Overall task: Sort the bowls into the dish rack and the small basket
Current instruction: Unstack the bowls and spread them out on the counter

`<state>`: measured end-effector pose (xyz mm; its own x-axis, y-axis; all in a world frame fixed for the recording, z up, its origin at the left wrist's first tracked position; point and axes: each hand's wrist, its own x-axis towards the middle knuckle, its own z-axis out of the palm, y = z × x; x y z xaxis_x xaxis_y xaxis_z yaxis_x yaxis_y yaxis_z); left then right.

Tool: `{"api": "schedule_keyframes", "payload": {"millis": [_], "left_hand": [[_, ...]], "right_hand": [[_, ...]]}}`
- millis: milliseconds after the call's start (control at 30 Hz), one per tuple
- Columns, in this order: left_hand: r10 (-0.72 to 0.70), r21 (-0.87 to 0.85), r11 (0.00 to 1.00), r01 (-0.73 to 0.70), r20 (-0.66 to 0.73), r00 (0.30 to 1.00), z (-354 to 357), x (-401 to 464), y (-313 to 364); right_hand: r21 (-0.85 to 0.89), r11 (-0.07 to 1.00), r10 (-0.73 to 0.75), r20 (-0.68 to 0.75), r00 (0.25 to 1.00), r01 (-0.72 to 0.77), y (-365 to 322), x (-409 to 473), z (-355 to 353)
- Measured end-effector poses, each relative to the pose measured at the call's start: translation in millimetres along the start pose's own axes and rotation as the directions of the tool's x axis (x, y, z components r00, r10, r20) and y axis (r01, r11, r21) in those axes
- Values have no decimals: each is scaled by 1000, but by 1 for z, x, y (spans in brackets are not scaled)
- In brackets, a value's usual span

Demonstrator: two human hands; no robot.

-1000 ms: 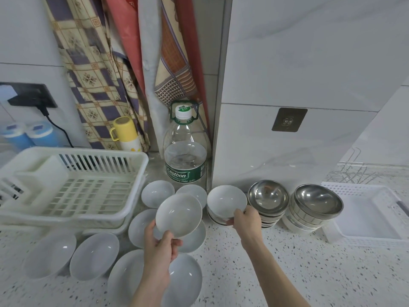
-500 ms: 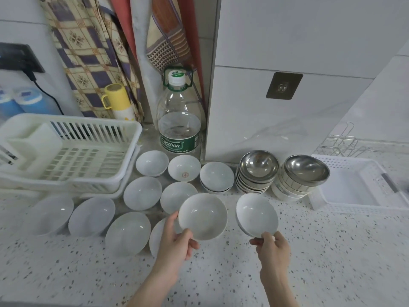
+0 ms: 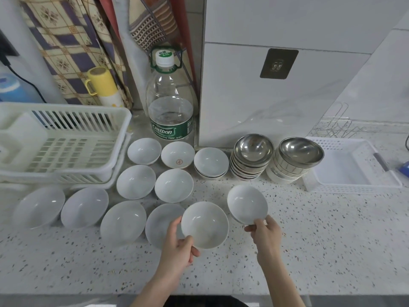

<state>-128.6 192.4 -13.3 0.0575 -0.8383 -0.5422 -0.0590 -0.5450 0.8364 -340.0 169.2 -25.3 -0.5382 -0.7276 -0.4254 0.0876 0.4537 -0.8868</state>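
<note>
My left hand (image 3: 177, 247) grips a white ceramic bowl (image 3: 204, 224) by its near rim, low over the counter. My right hand (image 3: 264, 234) pinches the near rim of a second white bowl (image 3: 246, 204), tilted toward me. Several more white bowls (image 3: 136, 181) lie spread on the counter to the left. Two stacks of steel bowls (image 3: 253, 149) (image 3: 301, 150) stand at the back right. The white dish rack (image 3: 66, 140) sits at the far left; the small white basket (image 3: 354, 185) sits at the right. Neither holds any bowl.
A large water bottle (image 3: 170, 111) stands against the wall behind the bowls. A yellow mug-like flask (image 3: 104, 85) and hanging cloths (image 3: 73, 41) are at the back left. A wire rack (image 3: 336, 127) lies behind the basket. The speckled counter edge runs just below my forearms.
Both hands have drawn their bowls from the back row toward me, and the bowls now hang lower and nearer the counter's front. The camera has tilted down.
</note>
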Motion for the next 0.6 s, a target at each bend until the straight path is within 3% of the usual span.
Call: {"api": "schedule_keyframes", "payload": {"millis": [267,600], "left_hand": [[6,-43,999,-9,-50,999,-8,-9,-1],[41,-80,996,-46,-59,997,-11,-19,-1]], "right_hand": [[-125,992,30,180,983,-7,1,17,34],[-91,996,28,278,960,-3,2,19,52]]}}
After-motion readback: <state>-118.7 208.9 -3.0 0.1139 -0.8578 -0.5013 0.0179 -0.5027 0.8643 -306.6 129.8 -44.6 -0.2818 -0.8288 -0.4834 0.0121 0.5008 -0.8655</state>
